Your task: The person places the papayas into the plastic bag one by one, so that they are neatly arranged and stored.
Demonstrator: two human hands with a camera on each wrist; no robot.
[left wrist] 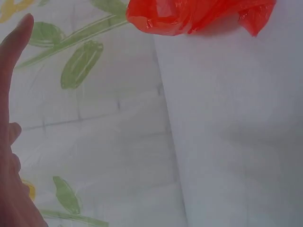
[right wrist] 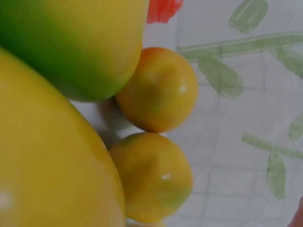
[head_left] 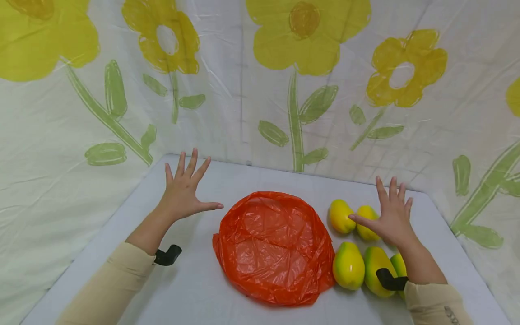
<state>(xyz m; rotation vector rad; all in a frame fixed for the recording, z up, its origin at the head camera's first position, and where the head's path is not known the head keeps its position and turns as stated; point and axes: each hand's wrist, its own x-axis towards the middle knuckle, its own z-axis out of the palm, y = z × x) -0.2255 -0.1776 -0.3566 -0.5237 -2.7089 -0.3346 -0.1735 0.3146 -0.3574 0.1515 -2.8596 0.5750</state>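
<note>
Both hands are raised over the table with fingers spread and nothing in them. My left hand [head_left: 181, 194] is left of a red plastic bag [head_left: 280, 243], its thumb pointing toward the bag's rim. The bag lies in a round, crinkled shape with its edge standing up around a flattened middle. My right hand [head_left: 394, 221] hovers above several yellow-green mangoes [head_left: 348, 266] to the right of the bag; its thumb overlaps the back ones in the head view. In the right wrist view, mangoes [right wrist: 156, 90] fill the left side, large and close. The right forearm partly hides one mango.
A white table [head_left: 195, 289] stands against hanging white sheets with yellow flowers [head_left: 304, 20] and green stems. Black wrist mounts [head_left: 168, 255] stick out from both sleeves. The table's back edge runs just behind the hands.
</note>
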